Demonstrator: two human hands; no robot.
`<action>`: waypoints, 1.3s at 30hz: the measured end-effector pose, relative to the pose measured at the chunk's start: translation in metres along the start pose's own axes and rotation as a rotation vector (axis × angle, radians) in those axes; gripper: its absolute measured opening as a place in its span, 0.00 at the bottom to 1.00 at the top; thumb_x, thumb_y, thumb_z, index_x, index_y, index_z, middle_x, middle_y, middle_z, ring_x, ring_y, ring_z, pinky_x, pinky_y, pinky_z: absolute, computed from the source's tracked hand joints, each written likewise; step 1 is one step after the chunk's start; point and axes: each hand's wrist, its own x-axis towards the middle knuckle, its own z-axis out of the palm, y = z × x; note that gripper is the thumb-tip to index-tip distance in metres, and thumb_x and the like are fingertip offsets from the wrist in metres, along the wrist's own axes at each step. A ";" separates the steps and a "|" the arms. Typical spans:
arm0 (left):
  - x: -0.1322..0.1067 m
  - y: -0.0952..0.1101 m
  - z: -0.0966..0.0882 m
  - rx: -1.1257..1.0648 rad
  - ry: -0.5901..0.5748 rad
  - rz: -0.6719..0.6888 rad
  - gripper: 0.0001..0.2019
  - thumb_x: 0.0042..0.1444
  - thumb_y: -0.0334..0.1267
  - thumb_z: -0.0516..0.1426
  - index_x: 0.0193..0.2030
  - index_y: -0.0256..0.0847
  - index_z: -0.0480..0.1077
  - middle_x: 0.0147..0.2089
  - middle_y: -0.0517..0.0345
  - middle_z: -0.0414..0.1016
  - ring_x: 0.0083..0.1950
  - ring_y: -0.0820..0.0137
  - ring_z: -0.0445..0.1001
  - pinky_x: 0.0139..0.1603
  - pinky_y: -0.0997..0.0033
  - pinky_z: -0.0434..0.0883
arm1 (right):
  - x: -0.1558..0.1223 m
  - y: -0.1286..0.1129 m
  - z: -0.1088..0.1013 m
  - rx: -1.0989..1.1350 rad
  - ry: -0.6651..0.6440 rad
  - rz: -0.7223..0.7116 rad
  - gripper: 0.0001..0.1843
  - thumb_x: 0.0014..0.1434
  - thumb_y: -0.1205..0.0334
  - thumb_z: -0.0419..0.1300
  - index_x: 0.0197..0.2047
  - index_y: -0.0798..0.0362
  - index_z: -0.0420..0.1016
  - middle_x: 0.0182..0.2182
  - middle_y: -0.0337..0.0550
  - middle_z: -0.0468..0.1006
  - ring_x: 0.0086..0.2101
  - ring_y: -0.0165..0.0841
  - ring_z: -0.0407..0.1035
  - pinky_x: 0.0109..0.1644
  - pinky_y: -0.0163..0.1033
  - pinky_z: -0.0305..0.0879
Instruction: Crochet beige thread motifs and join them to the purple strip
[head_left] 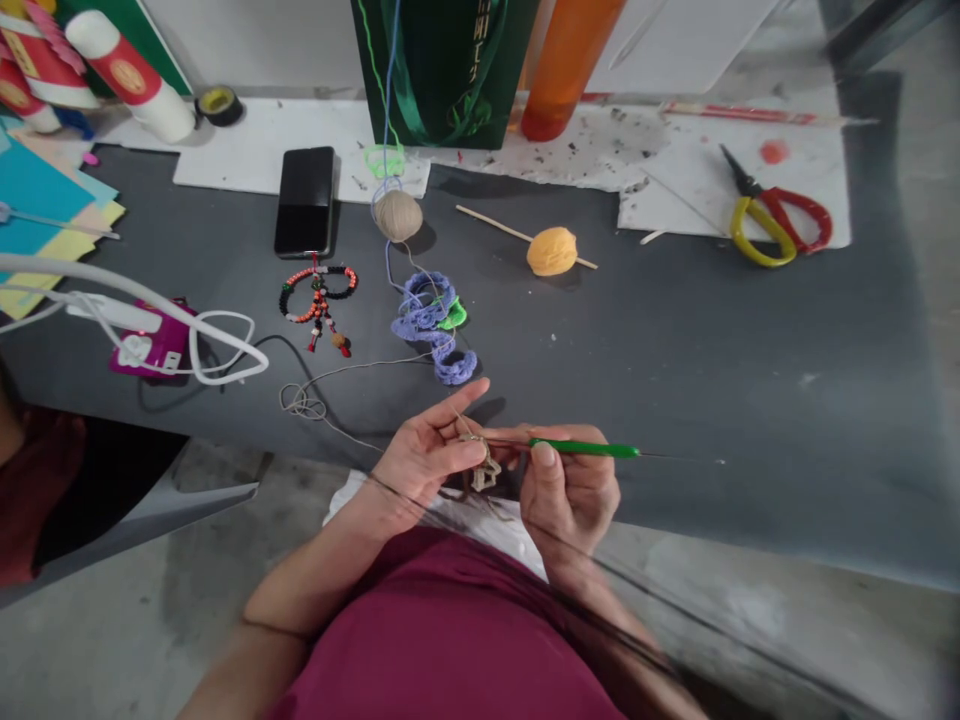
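Note:
My left hand [427, 455] pinches a small beige crochet piece [486, 472] between thumb and fingers, its index finger stretched out with the yarn running over it. Closed round the green handle of a crochet hook [589, 448], my right hand [570, 490] points the hook's tip left into the piece. The exact tip is hidden at the stitches. A beige yarn strand loops across the table from my left hand toward a beige yarn ball [398, 216]. Just beyond my hands lies a curled purple crochet strip [435, 325] with a green bit [451, 314].
A phone [304, 202], a beaded bracelet [318, 300] and a purple charger block [154, 340] with white cables lie left. Beyond are a yellow yarn ball on a stick [552, 251], scissors [780, 222], an orange bottle [570, 70] and a green bag [442, 80]. A person's sleeve [34, 480] shows left.

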 end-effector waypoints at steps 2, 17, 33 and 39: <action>0.000 -0.001 0.001 -0.002 -0.009 0.017 0.28 0.45 0.31 0.76 0.56 0.44 0.83 0.31 0.64 0.80 0.37 0.71 0.81 0.47 0.69 0.76 | 0.002 -0.002 0.001 -0.014 -0.002 -0.041 0.02 0.69 0.61 0.65 0.45 0.47 0.78 0.34 0.37 0.84 0.26 0.30 0.79 0.31 0.35 0.76; 0.002 0.003 -0.015 -0.008 -0.177 -0.151 0.30 0.40 0.35 0.78 0.55 0.45 0.85 0.31 0.61 0.78 0.33 0.76 0.73 0.40 0.75 0.70 | 0.012 -0.017 -0.005 0.348 -0.167 0.358 0.06 0.70 0.53 0.65 0.43 0.44 0.77 0.25 0.34 0.84 0.21 0.33 0.77 0.26 0.38 0.74; -0.006 -0.005 0.004 0.372 0.106 0.274 0.38 0.50 0.32 0.73 0.70 0.48 0.73 0.33 0.64 0.73 0.33 0.74 0.69 0.37 0.74 0.71 | 0.013 -0.014 0.006 0.165 -0.131 0.198 0.02 0.66 0.59 0.69 0.41 0.44 0.86 0.34 0.39 0.85 0.36 0.32 0.78 0.39 0.36 0.76; -0.004 -0.009 0.000 0.318 0.091 0.283 0.32 0.53 0.38 0.73 0.66 0.47 0.77 0.35 0.62 0.77 0.36 0.73 0.74 0.42 0.73 0.75 | 0.014 -0.010 0.004 0.143 -0.136 0.300 0.04 0.64 0.56 0.71 0.41 0.44 0.87 0.33 0.38 0.84 0.31 0.30 0.77 0.34 0.33 0.75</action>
